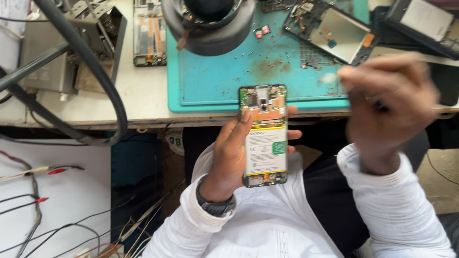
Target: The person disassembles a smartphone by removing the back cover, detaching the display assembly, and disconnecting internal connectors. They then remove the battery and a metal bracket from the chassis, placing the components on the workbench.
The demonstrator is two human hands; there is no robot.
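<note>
While left hand (229, 153) grips flat opened phone (264, 136), right hand (387, 102) blurred.

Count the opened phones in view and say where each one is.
3: one opened phone in the left hand, one stripped phone on the teal mat, one frame left of it. Others may be hidden.

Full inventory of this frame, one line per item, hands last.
opened phone: 1, back off, white battery and green board showing, in the left hand below the mat edge
teal work mat: 1, stained, on the bench
microscope ring base: 1, dark grey, mat top
dismantled phone frame: 1, black with a silver plate, mat top right
second phone frame: 1, grey, left of the mat
thick cable: 1, black, far left
wristwatch: 1, black, left wrist
left hand: holds the opened phone
right hand: blurred, pinching something small and pale
</note>
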